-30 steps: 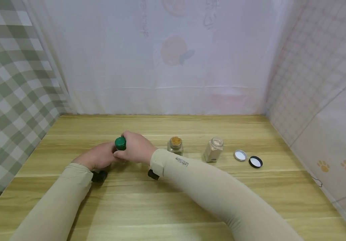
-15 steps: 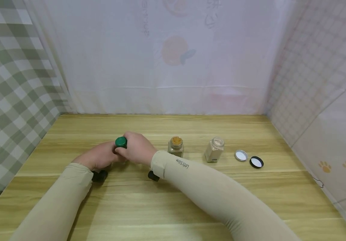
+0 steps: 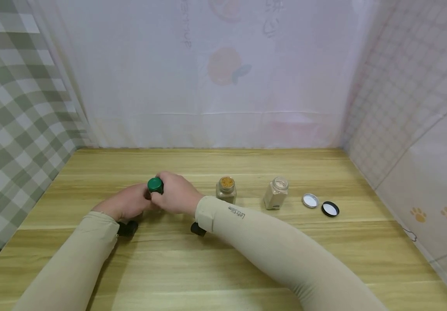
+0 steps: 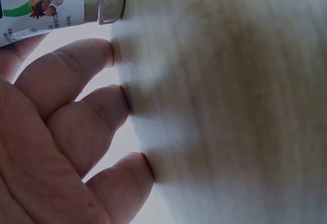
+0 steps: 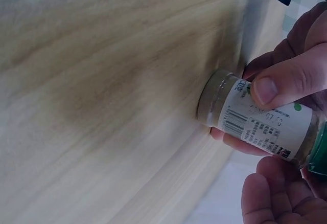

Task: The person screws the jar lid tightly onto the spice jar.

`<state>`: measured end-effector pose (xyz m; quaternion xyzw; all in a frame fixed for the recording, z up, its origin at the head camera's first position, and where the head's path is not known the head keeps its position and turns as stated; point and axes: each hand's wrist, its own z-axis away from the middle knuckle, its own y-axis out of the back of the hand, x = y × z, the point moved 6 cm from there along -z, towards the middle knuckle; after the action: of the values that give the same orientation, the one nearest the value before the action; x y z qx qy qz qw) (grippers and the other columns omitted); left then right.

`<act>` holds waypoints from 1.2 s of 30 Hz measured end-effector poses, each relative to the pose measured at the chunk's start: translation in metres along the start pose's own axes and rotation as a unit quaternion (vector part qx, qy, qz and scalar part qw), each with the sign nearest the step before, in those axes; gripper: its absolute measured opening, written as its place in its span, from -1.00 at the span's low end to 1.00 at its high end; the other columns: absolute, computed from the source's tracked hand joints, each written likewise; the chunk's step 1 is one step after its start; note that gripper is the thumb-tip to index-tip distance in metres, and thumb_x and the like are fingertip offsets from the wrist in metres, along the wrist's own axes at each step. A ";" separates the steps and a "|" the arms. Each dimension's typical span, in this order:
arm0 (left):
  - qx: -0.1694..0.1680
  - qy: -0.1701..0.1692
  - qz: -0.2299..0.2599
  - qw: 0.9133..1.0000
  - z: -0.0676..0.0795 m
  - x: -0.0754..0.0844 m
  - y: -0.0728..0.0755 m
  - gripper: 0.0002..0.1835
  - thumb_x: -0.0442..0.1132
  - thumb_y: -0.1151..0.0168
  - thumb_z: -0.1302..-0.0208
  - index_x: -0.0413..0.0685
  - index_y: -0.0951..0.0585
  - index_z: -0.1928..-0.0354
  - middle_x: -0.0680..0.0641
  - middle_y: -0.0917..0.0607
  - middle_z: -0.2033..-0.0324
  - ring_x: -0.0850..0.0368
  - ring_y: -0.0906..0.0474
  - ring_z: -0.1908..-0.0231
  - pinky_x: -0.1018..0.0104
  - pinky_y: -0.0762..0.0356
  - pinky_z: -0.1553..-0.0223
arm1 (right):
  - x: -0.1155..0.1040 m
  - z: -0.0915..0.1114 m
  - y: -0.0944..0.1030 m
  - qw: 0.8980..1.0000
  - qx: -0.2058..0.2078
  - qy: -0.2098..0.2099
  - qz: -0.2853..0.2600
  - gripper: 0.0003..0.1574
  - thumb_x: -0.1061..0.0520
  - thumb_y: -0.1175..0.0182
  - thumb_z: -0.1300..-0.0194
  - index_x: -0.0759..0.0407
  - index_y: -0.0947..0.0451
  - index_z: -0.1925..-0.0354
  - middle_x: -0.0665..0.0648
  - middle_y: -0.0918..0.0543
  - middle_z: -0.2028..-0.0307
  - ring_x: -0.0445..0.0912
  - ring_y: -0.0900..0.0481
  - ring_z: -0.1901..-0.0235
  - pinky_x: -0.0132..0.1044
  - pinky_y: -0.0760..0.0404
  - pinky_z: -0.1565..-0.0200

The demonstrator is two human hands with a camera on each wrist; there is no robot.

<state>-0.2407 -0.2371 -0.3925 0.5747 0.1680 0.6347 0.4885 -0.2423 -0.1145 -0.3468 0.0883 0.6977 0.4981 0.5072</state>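
Observation:
A spice jar [image 5: 265, 124] with a white printed label and a green lid [image 3: 155, 184] stands at the left of the table, its base at the wood. My left hand [image 3: 130, 201] grips the jar's body, its thumb [image 5: 294, 83] pressed on the label in the right wrist view. In the left wrist view, its other fingers [image 4: 89, 124] reach down to the table beside the jar. From the right side my right hand [image 3: 178, 192] holds the green lid with thumb and curled fingers. The fingers behind the lid are hidden in the head view.
To the right stand an open jar with orange-yellow contents [image 3: 226, 190] and an open jar of pale powder [image 3: 276, 194]. Beyond them a silver-rimmed lid [image 3: 310, 200] and a black-rimmed lid [image 3: 330, 209] lie white side up. Fabric walls [image 3: 223, 125] border the wooden table [image 3: 177, 268].
My right thumb and hand have shifted slightly to the right around the green lid, and more of the lid's side shows. The left hand and the other jars stay in place.

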 end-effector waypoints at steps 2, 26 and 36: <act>0.003 -0.004 0.002 1.000 0.000 0.001 0.000 -0.48 0.21 -0.18 -0.15 0.20 -0.44 -0.10 0.01 -0.55 -0.06 0.04 -0.45 0.00 0.04 -0.39 -0.01 | 0.000 0.000 0.000 1.000 0.000 -0.001 0.016 -0.74 -0.06 -0.12 -0.28 0.03 -0.35 0.18 -0.07 -0.49 0.39 -0.21 -0.46 0.46 -0.44 -0.47 0.43; 0.006 -0.007 -0.002 1.000 -0.001 -0.001 -0.001 -0.45 0.13 -0.19 -0.19 0.19 -0.37 -0.19 -0.02 -0.53 -0.10 0.03 -0.44 -0.03 0.04 -0.38 -0.03 | 0.005 0.003 -0.001 1.000 0.007 -0.003 -0.010 -0.63 -0.04 -0.07 -0.30 0.05 -0.38 -0.03 -0.06 -0.56 0.17 -0.25 -0.52 0.33 -0.47 -0.49 0.24; 0.000 -0.009 -0.002 1.000 -0.002 -0.002 -0.001 -0.35 0.23 -0.17 -0.14 0.19 -0.35 -0.25 -0.02 -0.49 -0.15 0.02 -0.42 -0.09 -0.02 -0.35 -0.08 | 0.008 0.004 -0.002 0.999 0.016 -0.008 -0.034 -0.53 -0.13 -0.16 -0.25 0.03 -0.37 -0.03 -0.07 -0.58 0.19 -0.29 -0.52 0.29 -0.46 -0.51 0.25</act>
<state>-0.2418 -0.2377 -0.3952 0.5805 0.1647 0.6282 0.4911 -0.2418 -0.1078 -0.3528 0.0763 0.7039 0.4689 0.5280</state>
